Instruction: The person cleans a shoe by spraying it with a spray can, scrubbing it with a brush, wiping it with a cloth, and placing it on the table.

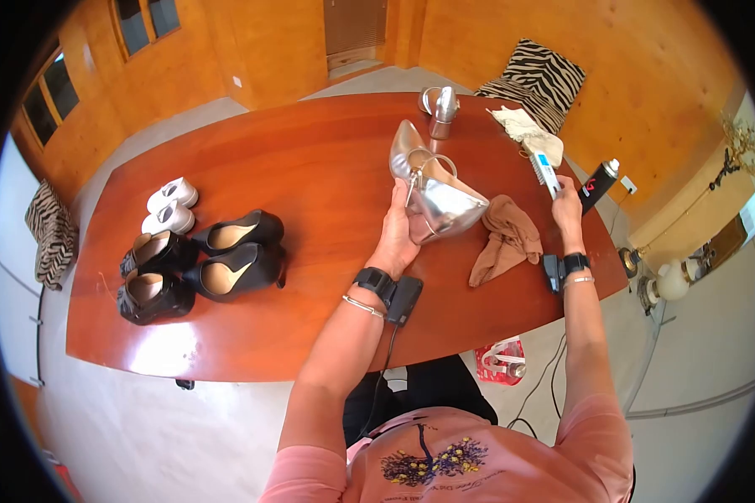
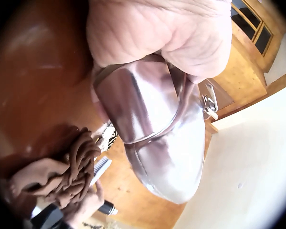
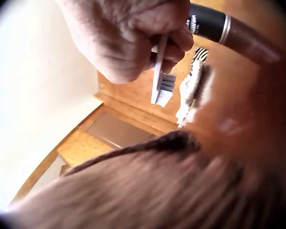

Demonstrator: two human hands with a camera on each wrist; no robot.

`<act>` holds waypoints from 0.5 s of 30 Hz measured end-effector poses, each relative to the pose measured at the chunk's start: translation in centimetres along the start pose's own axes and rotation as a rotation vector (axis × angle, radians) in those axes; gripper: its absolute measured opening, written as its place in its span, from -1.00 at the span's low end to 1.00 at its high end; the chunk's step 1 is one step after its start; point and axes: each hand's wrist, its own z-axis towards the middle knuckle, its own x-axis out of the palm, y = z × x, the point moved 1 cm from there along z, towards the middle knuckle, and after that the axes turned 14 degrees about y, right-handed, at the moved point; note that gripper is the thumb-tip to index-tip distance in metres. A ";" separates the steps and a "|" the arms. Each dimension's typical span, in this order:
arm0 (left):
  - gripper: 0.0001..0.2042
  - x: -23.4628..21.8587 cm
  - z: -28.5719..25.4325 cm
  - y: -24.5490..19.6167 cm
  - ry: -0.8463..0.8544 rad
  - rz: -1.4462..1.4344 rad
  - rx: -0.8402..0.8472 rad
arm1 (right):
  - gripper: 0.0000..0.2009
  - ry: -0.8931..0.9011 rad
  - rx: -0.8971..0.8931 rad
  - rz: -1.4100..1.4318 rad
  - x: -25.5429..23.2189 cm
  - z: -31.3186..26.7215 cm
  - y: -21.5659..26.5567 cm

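Observation:
My left hand (image 1: 397,233) grips a shiny silver shoe (image 1: 455,204) with a strap, raised over the table and tilted. In the left wrist view the palm covers its heel end, while the rounded toe (image 2: 181,176) and a metal buckle (image 2: 210,106) show. On the other side, my right hand (image 1: 567,206) holds a brush (image 1: 546,173) with a white body, pale bristles and a blue patch. Its bristle end (image 3: 165,90) sticks out past the curled fingers in the right wrist view. Between the two hands a crumpled brown cloth (image 1: 507,238) lies on the table.
A black spray can (image 1: 599,186) stands right beside my right hand. Another silver shoe (image 1: 442,113) sits at the far edge of the wooden table (image 1: 327,184), near a white cloth (image 1: 528,134). Black shoes (image 1: 236,267) and white shoes (image 1: 171,208) are lined up on the left.

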 end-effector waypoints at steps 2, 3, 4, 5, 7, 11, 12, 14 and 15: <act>-0.40 -0.2 0.1 -0.1 0.002 0.031 0.013 | -0.72 0.047 -0.016 0.079 -1.9 -2.3 3.7; -0.41 0.1 0.1 -0.3 -0.019 0.107 0.027 | -0.73 0.025 -0.178 0.199 -2.5 -3.4 5.5; -0.41 0.5 0.0 -0.5 -0.037 0.184 0.039 | -0.73 0.002 -0.337 0.319 -3.3 -4.8 7.4; -0.45 1.1 -0.4 -0.9 -0.047 0.202 0.026 | -0.73 0.086 -0.377 0.387 -4.7 -7.1 10.5; -0.43 0.4 0.3 -0.2 -0.068 0.250 0.048 | -0.69 0.191 -0.554 0.389 -6.4 -11.2 14.5; -0.36 0.7 -0.1 -0.8 -0.107 0.209 -0.123 | -0.60 0.433 -0.793 0.121 -8.1 -14.5 17.9; -0.36 0.6 0.0 -0.4 -0.104 0.209 -0.126 | -0.61 0.451 -0.841 0.013 -7.8 -14.3 18.1; -0.28 0.4 0.5 0.0 -0.084 0.364 0.009 | -0.61 0.460 -0.885 -0.101 -7.3 -14.1 19.2; -0.24 0.5 0.4 0.0 -0.051 0.333 -0.009 | -0.61 0.373 -1.004 -0.141 -7.1 -14.1 20.3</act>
